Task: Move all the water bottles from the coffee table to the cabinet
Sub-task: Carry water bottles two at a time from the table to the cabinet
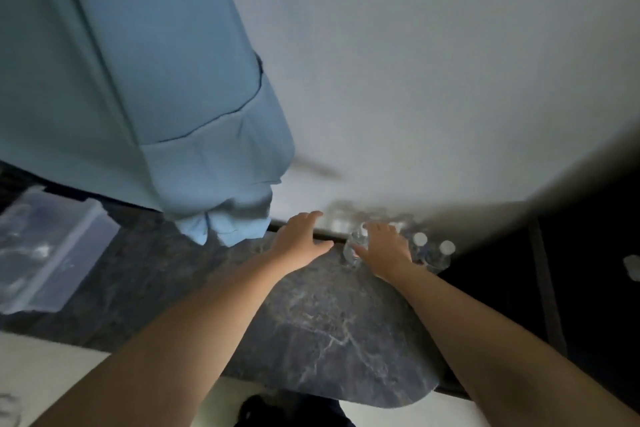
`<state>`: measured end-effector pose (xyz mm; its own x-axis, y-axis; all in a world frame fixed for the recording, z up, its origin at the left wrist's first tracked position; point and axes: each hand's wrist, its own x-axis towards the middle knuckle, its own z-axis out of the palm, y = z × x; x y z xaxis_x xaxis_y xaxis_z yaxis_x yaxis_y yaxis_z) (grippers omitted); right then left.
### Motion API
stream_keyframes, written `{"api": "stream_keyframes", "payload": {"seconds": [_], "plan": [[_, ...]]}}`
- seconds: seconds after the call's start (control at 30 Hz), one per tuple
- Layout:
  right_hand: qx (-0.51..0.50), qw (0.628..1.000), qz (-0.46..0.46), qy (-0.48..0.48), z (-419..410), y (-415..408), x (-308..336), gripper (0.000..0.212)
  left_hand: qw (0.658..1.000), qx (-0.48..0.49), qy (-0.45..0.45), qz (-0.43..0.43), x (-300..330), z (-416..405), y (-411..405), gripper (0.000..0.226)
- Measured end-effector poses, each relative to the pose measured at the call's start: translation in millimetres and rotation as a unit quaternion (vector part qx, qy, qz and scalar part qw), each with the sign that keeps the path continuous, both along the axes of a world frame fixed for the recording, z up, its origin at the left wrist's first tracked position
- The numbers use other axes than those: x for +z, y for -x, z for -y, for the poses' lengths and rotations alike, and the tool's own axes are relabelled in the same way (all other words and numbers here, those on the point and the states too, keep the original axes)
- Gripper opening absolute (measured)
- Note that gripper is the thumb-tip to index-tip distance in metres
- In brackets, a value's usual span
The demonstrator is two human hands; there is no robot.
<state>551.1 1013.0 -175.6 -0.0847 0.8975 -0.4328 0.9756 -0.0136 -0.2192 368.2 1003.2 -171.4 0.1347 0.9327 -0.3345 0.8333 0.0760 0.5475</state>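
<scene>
A clear water bottle [352,248] with a white cap stands at the far edge of the dark marble cabinet top [329,322], close to the white wall. My right hand [386,248] is wrapped around it from the right, thumb on the near side and fingers on the far side. Two more water bottles [420,240] [446,249] with white caps stand just right of that hand. My left hand [299,239] rests open on the far edge of the top, left of the held bottle, holding nothing.
A light blue curtain [145,80] hangs at the left, down onto the top. A clear plastic lidded box [48,253] sits at the far left. A dark surface [571,270] borders the right side. The image is dim and slightly blurred.
</scene>
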Motion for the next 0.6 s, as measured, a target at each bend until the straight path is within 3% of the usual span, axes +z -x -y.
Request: {"api": "stream_keyframes", "payload": {"seconds": [0.13, 0.3, 0.6], "plan": [[0.142, 0.988, 0.061, -0.014, 5.8, 51.5, 19.8, 0.053, 0.998, 0.051, 0.014, -0.044, 18.9, 39.9, 56.8, 0.069], [0.252, 0.966, 0.055, -0.008, 36.6, 138.8, 39.2, 0.050, 0.986, 0.149, 0.021, -0.072, 39.3, 108.5, 136.4, 0.055], [0.430, 0.902, 0.035, -0.022, 200.9, 323.5, 55.8, 0.055, 0.932, 0.339, 0.051, -0.122, 56.1, 336.0, 266.4, 0.063]]}}
